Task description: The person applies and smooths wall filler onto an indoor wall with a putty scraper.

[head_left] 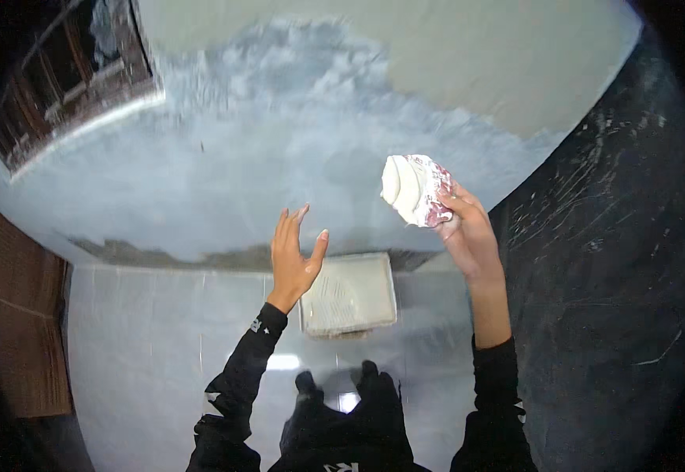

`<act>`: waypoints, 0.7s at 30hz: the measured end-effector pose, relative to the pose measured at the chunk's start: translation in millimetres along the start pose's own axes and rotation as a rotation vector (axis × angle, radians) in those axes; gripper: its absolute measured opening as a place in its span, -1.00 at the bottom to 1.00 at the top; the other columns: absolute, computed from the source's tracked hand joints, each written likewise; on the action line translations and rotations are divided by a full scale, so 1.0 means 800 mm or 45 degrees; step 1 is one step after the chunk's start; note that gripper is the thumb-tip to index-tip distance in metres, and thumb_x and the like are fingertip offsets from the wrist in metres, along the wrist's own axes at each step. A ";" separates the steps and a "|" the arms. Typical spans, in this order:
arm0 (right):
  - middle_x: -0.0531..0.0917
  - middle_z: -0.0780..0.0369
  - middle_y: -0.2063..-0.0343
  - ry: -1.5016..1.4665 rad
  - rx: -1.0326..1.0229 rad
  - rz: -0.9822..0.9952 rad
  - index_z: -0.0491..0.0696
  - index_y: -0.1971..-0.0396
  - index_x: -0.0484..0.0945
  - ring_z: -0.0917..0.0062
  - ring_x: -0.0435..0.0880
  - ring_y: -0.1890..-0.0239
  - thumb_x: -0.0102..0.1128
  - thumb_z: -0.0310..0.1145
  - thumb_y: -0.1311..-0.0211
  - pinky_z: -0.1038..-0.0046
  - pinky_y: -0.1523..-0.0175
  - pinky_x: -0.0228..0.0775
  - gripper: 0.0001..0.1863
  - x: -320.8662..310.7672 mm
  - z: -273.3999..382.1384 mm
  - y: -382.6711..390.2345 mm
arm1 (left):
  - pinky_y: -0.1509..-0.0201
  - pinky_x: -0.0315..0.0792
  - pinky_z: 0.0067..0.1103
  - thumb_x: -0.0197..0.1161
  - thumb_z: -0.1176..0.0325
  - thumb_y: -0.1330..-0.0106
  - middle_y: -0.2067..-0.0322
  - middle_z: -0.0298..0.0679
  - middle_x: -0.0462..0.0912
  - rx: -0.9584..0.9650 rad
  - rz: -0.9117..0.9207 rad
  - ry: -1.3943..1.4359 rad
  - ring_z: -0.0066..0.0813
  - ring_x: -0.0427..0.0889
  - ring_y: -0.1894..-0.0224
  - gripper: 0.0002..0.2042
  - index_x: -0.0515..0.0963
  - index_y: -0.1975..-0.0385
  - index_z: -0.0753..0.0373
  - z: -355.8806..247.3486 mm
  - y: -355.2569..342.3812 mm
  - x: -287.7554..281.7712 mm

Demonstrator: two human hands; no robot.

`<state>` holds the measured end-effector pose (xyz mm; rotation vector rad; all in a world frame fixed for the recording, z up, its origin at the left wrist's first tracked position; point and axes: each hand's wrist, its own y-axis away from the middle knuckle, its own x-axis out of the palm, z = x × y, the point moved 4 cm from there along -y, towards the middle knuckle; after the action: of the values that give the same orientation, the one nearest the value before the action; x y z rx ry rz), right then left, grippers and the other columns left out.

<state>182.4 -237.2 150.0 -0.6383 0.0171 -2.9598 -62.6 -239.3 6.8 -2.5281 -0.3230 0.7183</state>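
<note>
Head view showed the right hand (pixel 472 232) grasping a paste-laden scraper (pixel 426 193) right of centre, the left hand (pixel 291 266) empty, fingers (pixel 282 228) spread. Coating the wall (pixel 303 161) seemed in hand; another stroke called for flat contact, unclear here.

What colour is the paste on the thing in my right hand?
The paste is creamy white, best seen in the head view.

Tray (pixel 392 289) partly hidden, window (pixel 75 90) cropped (top)
</note>
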 end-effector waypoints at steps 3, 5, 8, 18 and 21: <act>0.52 0.01 -0.13 -0.036 -0.065 0.001 -0.39 -0.22 0.27 0.38 0.58 -0.15 -0.07 -0.56 -0.40 0.41 -0.19 0.51 -0.56 0.011 -0.008 -0.014 | -0.39 0.11 -0.18 0.27 0.18 -0.32 -0.23 -0.04 0.46 0.129 -0.058 0.047 0.08 0.20 -0.42 -0.46 0.38 -0.27 0.23 0.030 -0.029 0.003; 0.52 -0.02 -0.08 -0.069 -0.096 0.037 -0.45 -0.15 0.29 0.33 0.60 -0.12 -0.07 -0.58 -0.40 0.38 -0.19 0.54 -0.62 -0.018 -0.016 -0.018 | -0.39 0.13 -0.19 0.26 0.22 -0.32 -0.20 -0.03 0.48 0.256 -0.129 0.113 0.09 0.23 -0.40 -0.48 0.39 -0.25 0.24 0.030 -0.036 0.020; 0.52 -0.02 -0.06 -0.100 -0.174 0.055 -0.47 -0.13 0.28 0.31 0.61 -0.08 -0.07 -0.60 -0.40 0.36 -0.23 0.53 -0.63 -0.009 -0.033 -0.018 | -0.38 0.15 -0.18 0.27 0.25 -0.31 -0.18 -0.02 0.50 0.480 -0.226 0.124 0.12 0.25 -0.38 -0.50 0.41 -0.23 0.26 0.045 -0.053 0.014; 0.44 -0.11 -0.11 0.044 -0.615 -0.025 -0.53 -0.09 0.25 0.19 0.52 -0.16 -0.05 -0.63 -0.35 0.25 -0.29 0.49 -0.62 -0.007 -0.048 -0.005 | -0.36 0.20 -0.18 0.24 0.23 -0.33 -0.15 0.03 0.52 0.992 -0.482 0.131 0.16 0.30 -0.34 -0.54 0.44 -0.19 0.25 0.032 -0.071 -0.028; 0.42 -0.14 -0.11 0.061 -0.716 -0.067 -0.55 -0.04 0.26 0.18 0.54 -0.13 -0.04 -0.64 -0.33 0.20 -0.32 0.47 -0.64 0.017 -0.018 -0.013 | -0.30 0.26 -0.19 0.22 0.21 -0.35 -0.09 0.04 0.54 1.115 -0.532 0.058 0.18 0.38 -0.27 -0.57 0.46 -0.15 0.25 0.007 -0.094 -0.063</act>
<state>163.2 -228.3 143.1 -0.6235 0.8710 -3.0152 -114.2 -190.6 63.0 -1.5786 -0.3950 0.4820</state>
